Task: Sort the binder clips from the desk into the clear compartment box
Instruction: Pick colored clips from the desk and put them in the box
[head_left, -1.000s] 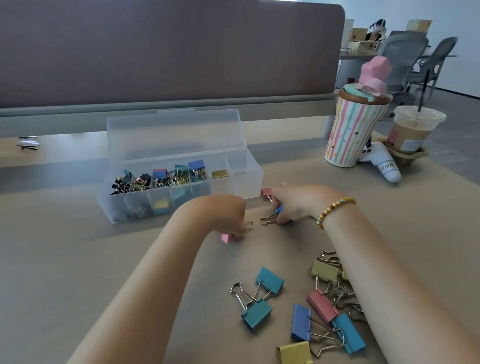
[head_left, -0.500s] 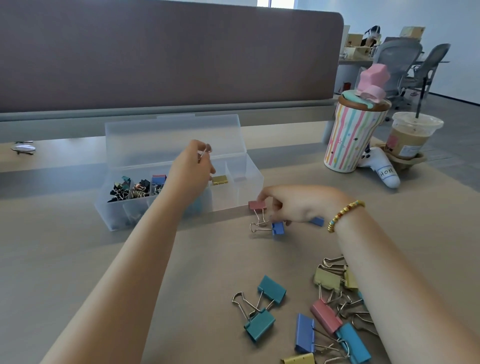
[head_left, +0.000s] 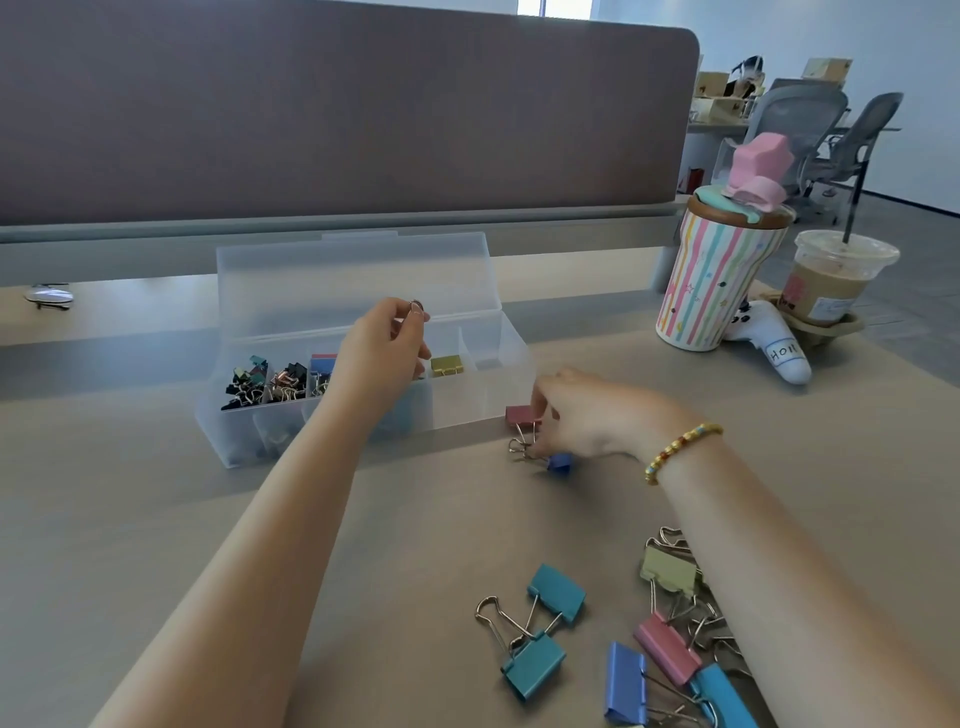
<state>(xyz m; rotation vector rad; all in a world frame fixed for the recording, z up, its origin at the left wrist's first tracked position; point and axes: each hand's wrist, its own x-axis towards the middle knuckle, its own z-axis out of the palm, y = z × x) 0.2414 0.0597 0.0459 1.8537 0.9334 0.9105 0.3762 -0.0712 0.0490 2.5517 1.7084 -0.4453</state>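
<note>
The clear compartment box (head_left: 478, 395) stands open at mid-desk with its lid up; small black, rose-gold, blue and gold clips fill its left and middle cells. My left hand (head_left: 382, 353) hovers over the middle cells and pinches a binder clip by its wire handle (head_left: 417, 306); the clip's body is hidden behind the hand. My right hand (head_left: 587, 415) rests on the desk just right of the box, fingers curled on a small red clip (head_left: 521, 415) and a small blue clip (head_left: 560, 462). Several larger clips, among them two teal ones (head_left: 540, 634), lie near the front edge.
A striped cup with a pink topper (head_left: 719, 275) and an iced drink in a carrier (head_left: 836, 280) stand at the right, with a white toy plane (head_left: 774, 345) between them. A grey partition (head_left: 337, 119) closes the back. Office chairs stand beyond.
My left hand rose from the desk with a clip and moved over the box. My right hand shifted slightly and stays on the small red and blue clips.
</note>
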